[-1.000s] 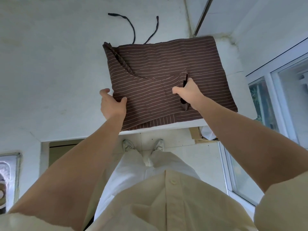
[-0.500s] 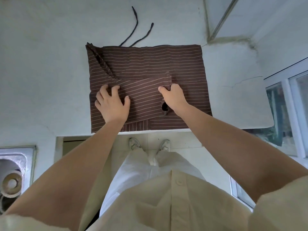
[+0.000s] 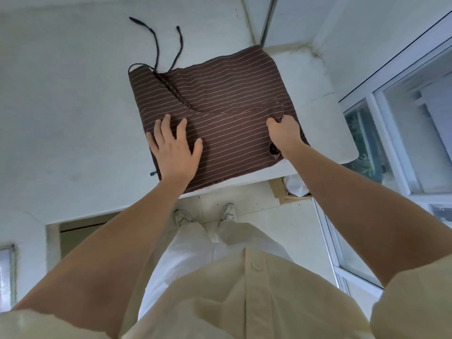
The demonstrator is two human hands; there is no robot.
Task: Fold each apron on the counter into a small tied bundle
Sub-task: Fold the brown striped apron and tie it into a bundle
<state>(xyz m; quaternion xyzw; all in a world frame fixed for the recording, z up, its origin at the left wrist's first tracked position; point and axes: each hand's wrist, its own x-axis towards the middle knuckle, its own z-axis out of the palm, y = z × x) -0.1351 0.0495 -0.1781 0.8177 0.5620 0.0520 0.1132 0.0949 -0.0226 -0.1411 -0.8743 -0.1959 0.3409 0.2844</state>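
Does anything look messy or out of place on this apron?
Yes: two ties of the apron trail loose over the counter beyond its far edge, and its far left corner curls up instead of lying flat.

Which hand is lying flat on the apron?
The left hand, fingers spread on the apron; the right hand is curled, gripping a fold.

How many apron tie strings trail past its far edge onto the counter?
2: left string curving far-left, right string just beside it. A dark tip at the apron's near left edge may be a third; more could be folded under.
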